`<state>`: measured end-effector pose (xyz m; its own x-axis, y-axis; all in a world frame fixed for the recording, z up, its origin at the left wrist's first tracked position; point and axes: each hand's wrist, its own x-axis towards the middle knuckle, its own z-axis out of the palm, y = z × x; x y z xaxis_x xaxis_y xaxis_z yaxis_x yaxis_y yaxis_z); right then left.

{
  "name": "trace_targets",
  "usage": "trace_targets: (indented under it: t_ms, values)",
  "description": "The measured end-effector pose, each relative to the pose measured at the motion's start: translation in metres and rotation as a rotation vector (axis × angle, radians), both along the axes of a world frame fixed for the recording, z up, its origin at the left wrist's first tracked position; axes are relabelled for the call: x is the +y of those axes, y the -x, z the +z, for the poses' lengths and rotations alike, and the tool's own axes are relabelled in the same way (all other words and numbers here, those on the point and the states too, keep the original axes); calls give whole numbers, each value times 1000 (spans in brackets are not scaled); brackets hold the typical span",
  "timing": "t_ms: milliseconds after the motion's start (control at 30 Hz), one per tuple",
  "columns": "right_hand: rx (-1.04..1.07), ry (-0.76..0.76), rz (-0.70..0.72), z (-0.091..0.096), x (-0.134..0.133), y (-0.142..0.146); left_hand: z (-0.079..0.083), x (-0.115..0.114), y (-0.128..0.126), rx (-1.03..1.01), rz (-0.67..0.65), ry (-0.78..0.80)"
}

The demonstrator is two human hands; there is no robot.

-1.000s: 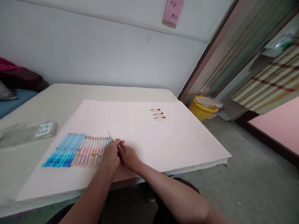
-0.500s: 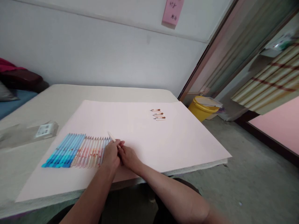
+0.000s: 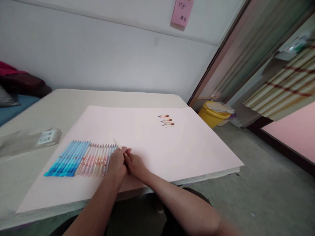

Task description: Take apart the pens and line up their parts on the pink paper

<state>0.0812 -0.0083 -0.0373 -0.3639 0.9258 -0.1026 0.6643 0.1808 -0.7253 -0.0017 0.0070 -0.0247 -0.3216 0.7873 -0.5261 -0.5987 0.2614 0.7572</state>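
Note:
My left hand [image 3: 117,162] and my right hand [image 3: 134,165] meet at the near edge of a large pale pink sheet [image 3: 147,144]. Both are closed on a cream pen [image 3: 117,143] whose far end sticks up and away to the left. Just left of my hands lies a tidy row of pens [image 3: 78,158], blue ones at the left and pink ones at the right, side by side. Three small pen caps [image 3: 167,120] lie in a stack-like row far off on the sheet's right part.
The sheet covers a beige table [image 3: 36,108]. A clear plastic wrapper with a white label [image 3: 46,137] lies at the left. A yellow bucket [image 3: 212,113] stands on the floor beyond the table's right corner. A pink note [image 3: 182,12] hangs on the wall.

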Motion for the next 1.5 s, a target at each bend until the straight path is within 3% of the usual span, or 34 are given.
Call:
trace_targets:
  t_ms: [233, 567, 833, 1033, 1233, 1500]
  values:
    - [-39, -69, 52, -4, 1, 0, 0, 1, 0, 0, -4, 7]
    - [-35, -9, 30, 3, -1, 0, -2, 1, 1, 9, -3, -2]
    - [-42, -64, 72, -1, -1, -1, 0, 0, 0, 12, -8, -2]
    - [-36, -7, 2, 0, -1, 0, 2, 0, 0, 0, 2, 14]
    - [-48, -47, 39, -2, 1, 0, 4, 0, -1, 1, 7, 22]
    - [-4, 8, 2, 2, 0, 0, 1, 0, -1, 7, 5, 2]
